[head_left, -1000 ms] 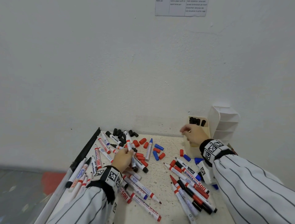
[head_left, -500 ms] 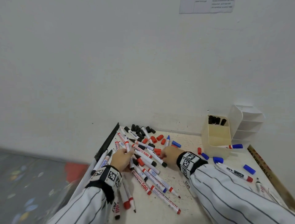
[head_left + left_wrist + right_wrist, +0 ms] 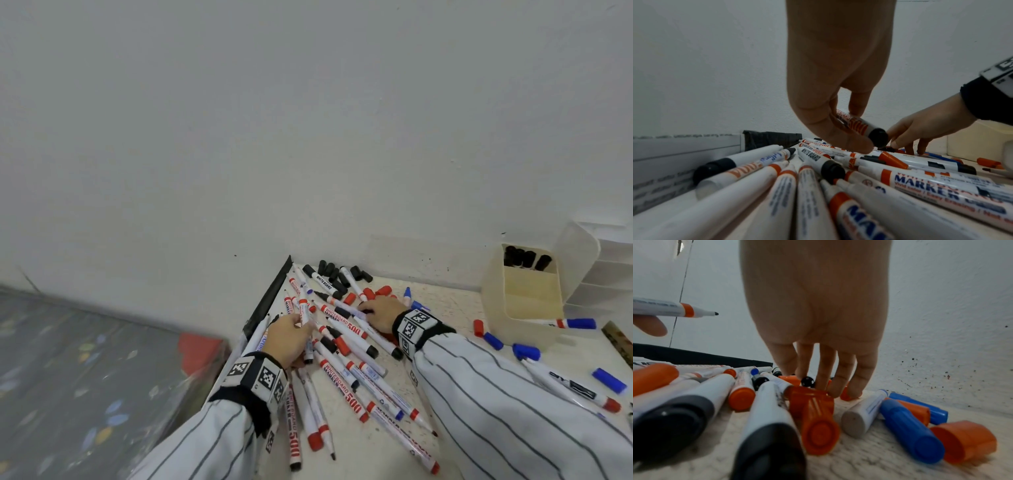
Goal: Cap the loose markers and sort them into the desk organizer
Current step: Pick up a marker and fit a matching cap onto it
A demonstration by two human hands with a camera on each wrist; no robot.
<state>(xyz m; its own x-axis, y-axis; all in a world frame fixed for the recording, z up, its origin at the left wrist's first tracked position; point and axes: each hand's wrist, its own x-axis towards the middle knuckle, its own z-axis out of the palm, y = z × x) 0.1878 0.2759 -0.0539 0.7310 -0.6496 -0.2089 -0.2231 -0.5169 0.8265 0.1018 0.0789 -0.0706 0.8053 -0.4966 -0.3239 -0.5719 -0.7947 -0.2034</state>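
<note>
Many white whiteboard markers (image 3: 346, 346) and loose red, black and blue caps lie scattered on the speckled table (image 3: 445, 301). My left hand (image 3: 298, 330) grips one uncapped black-tipped marker (image 3: 859, 127) with a red band, lifted just above the pile; its tip (image 3: 715, 313) shows in the right wrist view. My right hand (image 3: 366, 308) reaches down into the caps, its fingers (image 3: 838, 382) extended, touching a small black cap (image 3: 807, 381) and red caps (image 3: 813, 402). The cream desk organizer (image 3: 496, 301) stands at the right with black markers (image 3: 524, 258) in its back compartment.
A white drawer unit (image 3: 603, 270) adjoins the organizer against the wall. A blue-capped marker (image 3: 575, 323) lies by the organizer's front, with blue caps (image 3: 609, 378) nearby. A black strip (image 3: 270, 294) edges the table's left side, and the floor lies below it.
My right hand left the organizer and came down onto the cap pile at the table's back. The left hand lifted a marker off the pile. The view swung left.
</note>
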